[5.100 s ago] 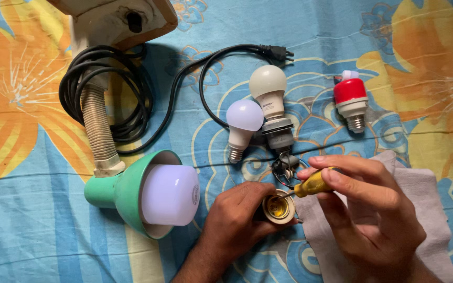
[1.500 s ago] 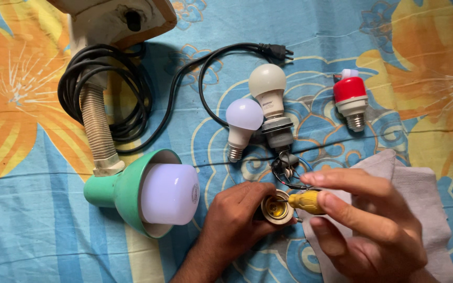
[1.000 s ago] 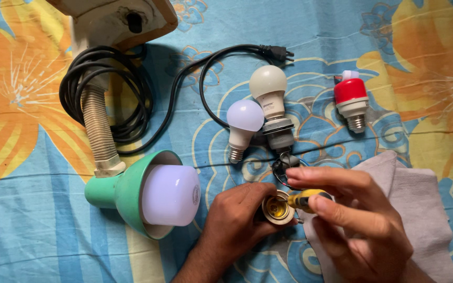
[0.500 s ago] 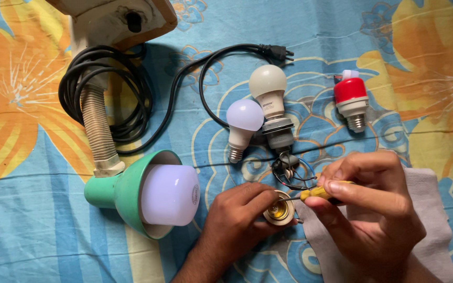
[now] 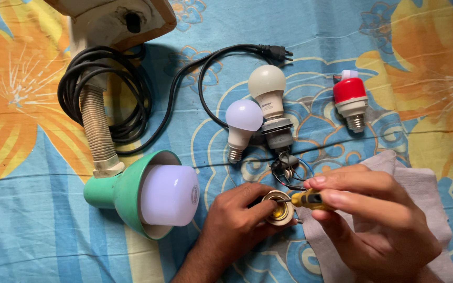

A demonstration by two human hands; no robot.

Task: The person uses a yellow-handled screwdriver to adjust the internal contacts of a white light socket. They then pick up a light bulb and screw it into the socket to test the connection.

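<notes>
My left hand (image 5: 237,222) grips a round brass bulb holder (image 5: 279,208) against the bedsheet, its open mouth facing up. In my right hand (image 5: 378,220) is a small yellow-handled screwdriver (image 5: 308,199), held level, with its tip inside the holder. Short wires (image 5: 287,170) run from the holder up to a black socket (image 5: 279,133) carrying a cream bulb (image 5: 267,86). A smaller white bulb (image 5: 242,126) lies just left of that socket.
A green desk lamp (image 5: 127,191) with a large white bulb lies at left; its flexible neck (image 5: 96,128), coiled black cord (image 5: 127,99) and plug (image 5: 279,51) are above. A red-capped bulb (image 5: 351,102) lies upper right. A grey cloth (image 5: 420,209) is under my right hand.
My right hand has shifted around the screwdriver, rolling and re-gripping it, while the tip stays at the brass holder. My left hand and the holder have stayed put.
</notes>
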